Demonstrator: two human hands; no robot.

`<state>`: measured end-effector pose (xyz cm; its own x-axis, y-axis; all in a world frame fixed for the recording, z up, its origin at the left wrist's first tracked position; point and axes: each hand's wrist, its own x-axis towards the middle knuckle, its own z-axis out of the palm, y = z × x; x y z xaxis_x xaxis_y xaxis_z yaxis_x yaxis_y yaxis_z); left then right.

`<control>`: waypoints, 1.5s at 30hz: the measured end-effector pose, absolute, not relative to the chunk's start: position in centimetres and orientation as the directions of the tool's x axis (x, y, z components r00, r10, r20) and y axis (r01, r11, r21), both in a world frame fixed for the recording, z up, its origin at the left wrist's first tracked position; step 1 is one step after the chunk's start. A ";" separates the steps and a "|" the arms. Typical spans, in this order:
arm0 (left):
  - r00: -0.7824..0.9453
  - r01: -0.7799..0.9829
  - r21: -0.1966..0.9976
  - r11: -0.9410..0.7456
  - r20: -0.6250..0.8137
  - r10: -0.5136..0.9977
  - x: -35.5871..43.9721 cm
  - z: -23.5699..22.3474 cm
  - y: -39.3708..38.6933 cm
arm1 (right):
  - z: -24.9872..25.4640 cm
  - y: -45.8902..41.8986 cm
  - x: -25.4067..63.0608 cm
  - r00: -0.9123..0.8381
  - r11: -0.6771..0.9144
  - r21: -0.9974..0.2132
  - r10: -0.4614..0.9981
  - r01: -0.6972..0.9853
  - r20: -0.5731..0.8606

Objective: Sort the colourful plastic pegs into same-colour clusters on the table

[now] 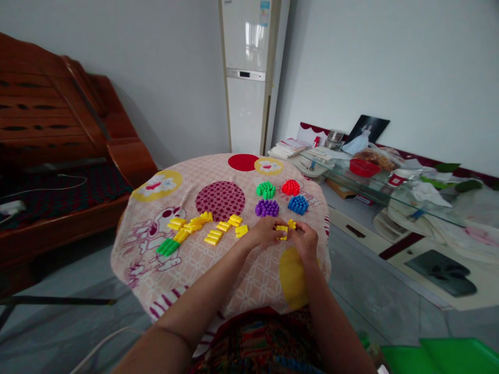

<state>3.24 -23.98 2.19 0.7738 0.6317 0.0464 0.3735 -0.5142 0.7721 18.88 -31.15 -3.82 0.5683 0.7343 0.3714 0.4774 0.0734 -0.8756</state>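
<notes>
My left hand (265,231) is closed at the table's right side, its fingers on a small group of yellow plastic pieces (281,232). Beside it, my right hand (306,241) pinches another yellow plastic piece (291,224) between thumb and fingers. The exact shape of these pieces is too small to make out. Just beyond my hands lie clusters of purple pieces (267,208), blue pieces (298,204), green pieces (265,189) and red pieces (290,187). To the left are rows of joined yellow pieces (213,237) and a joined green block (168,247).
A patterned cloth (187,182) covers the round table. On the right stands a glass-topped cabinet (374,187) cluttered with papers, bags and a red bowl (364,167). A wooden bench (50,124) is at left, a white upright appliance (247,98) behind. Green trays (460,356) lie at lower right.
</notes>
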 end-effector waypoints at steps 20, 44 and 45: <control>0.683 0.301 0.618 -0.726 0.391 0.617 4.9 -2.1 -25.2 | -4.1 -31.1 19.5 0.531 0.062 -0.831 0.743 0.553 0.408; 0.553 0.366 0.686 -0.629 0.383 0.739 6.8 -1.9 -26.0 | -3.4 -32.0 19.2 0.546 0.046 -0.816 0.722 0.576 0.426; 0.549 0.363 0.685 -0.632 0.391 0.739 6.6 -2.0 -26.0 | -3.4 -32.0 19.2 0.544 0.047 -0.818 0.725 0.574 0.423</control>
